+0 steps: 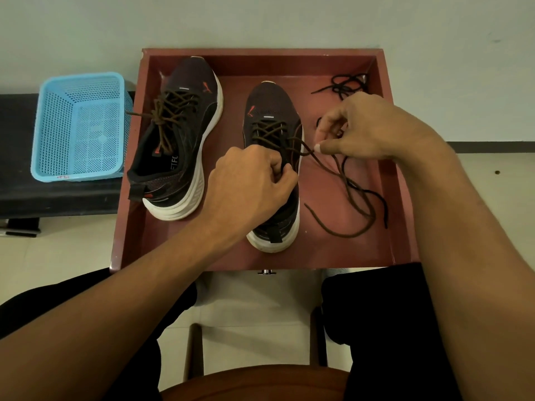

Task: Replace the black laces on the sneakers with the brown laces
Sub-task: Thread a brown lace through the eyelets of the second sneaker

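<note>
The sneaker [269, 111] under the left hand [249, 183] is matt knit cloth. Its brown lace [346, 235] is woven cord.

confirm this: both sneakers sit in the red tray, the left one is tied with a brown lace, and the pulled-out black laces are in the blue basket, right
Not quite. The black laces are not in the blue basket; the head view shows them lying loose in the red tray, along its right side. The rest stands.
</note>
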`<state>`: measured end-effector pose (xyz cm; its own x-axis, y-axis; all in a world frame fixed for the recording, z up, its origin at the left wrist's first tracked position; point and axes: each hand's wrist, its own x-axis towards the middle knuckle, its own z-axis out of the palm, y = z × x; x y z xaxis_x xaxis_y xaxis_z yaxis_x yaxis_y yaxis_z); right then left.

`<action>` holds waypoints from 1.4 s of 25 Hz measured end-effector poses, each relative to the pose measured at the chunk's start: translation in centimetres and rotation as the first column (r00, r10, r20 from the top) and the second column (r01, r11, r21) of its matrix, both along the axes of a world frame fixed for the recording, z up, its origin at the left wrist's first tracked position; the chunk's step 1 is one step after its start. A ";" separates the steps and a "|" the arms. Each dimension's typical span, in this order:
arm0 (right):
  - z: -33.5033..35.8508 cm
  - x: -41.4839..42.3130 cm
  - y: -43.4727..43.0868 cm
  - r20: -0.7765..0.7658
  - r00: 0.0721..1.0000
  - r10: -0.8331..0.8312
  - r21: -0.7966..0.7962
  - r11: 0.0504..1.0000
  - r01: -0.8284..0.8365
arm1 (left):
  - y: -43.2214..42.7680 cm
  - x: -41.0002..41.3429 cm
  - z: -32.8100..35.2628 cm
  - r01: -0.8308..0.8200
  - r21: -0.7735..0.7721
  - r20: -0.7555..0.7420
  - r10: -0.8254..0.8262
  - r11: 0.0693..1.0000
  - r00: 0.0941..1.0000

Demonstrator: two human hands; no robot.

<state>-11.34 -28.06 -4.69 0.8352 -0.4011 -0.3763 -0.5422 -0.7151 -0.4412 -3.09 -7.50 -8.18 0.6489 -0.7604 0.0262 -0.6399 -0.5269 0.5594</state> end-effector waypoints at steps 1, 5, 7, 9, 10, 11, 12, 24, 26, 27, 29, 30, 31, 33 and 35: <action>0.2 -0.1 0.2 0.036 0.999 0.033 0.032 0.999 -0.034 | 0.0 0.0 0.1 -0.002 0.001 0.001 0.002 1.000 1.000; 0.2 0.4 1.3 0.137 0.983 0.119 0.050 0.991 -0.127 | -0.1 0.0 0.1 -0.008 0.015 0.009 0.008 1.000 1.000; 0.2 0.8 1.5 0.191 0.976 0.107 0.036 0.993 -0.116 | -0.1 -0.1 0.2 -0.006 0.022 0.011 0.006 1.000 1.000; 0.3 1.0 1.7 0.209 0.970 0.124 0.022 0.991 -0.131 | -0.2 -0.1 0.2 -0.002 0.020 0.006 0.002 1.000 1.000; 0.3 1.1 1.9 0.196 0.970 0.146 0.004 0.989 -0.150 | -0.2 -0.1 0.2 -0.003 0.019 0.007 0.003 1.000 1.000; 0.3 1.2 2.1 0.170 0.971 0.167 -0.020 0.986 -0.166 | -0.1 -0.1 0.2 -0.007 0.018 0.008 0.007 1.000 1.000; 0.2 1.3 2.3 0.139 0.974 0.179 -0.041 0.984 -0.175 | -0.1 0.0 0.1 -0.014 0.018 0.009 0.014 1.000 1.000; -0.8 0.8 0.9 0.183 0.983 -0.024 0.139 0.990 -0.002 | 0.0 0.4 0.5 0.012 0.042 -0.029 -0.011 0.999 1.000; -1.1 1.2 1.2 0.161 0.987 -0.019 0.115 0.993 0.000 | -0.1 0.4 0.4 0.024 0.054 -0.032 -0.022 0.998 0.999; -1.2 1.4 1.4 0.135 0.991 0.008 0.087 0.996 -0.020 | -0.1 0.4 0.3 0.030 0.061 -0.030 -0.028 0.998 0.999; -1.4 1.7 1.6 0.084 0.996 0.010 0.000 1.000 -0.010 | -0.2 0.4 0.3 0.038 0.069 -0.023 -0.037 0.997 0.999; -1.5 1.8 1.4 0.076 0.997 -0.025 -0.046 0.999 0.028 | -0.2 0.4 0.3 0.042 0.068 -0.020 -0.041 0.997 0.999; -1.7 1.7 1.0 0.085 0.994 -0.076 -0.081 0.993 0.083 | -0.2 0.4 0.3 0.045 0.067 -0.017 -0.044 0.997 0.999; -1.7 1.3 0.0 0.135 0.973 -0.187 -0.096 0.975 0.201 | -0.2 0.4 0.2 0.061 0.074 -0.016 -0.060 0.995 0.998; -1.5 1.0 -0.4 0.216 0.948 -0.236 -0.046 0.967 0.251 | -0.3 0.4 0.4 0.075 0.061 -0.028 -0.074 0.995 0.997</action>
